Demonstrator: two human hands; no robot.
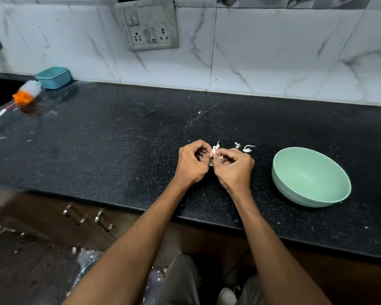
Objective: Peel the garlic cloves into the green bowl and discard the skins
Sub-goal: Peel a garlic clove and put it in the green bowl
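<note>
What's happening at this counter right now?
A person is peeling garlic over a black countertop. Both the left hand and the right hand pinch a garlic clove between them, with papery skin curling off it. A few loose skins lie on the counter just beyond the hands. The green bowl sits to the right and looks empty so far.

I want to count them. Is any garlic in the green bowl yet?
No, the green bowl shows only its bare inside.
</note>
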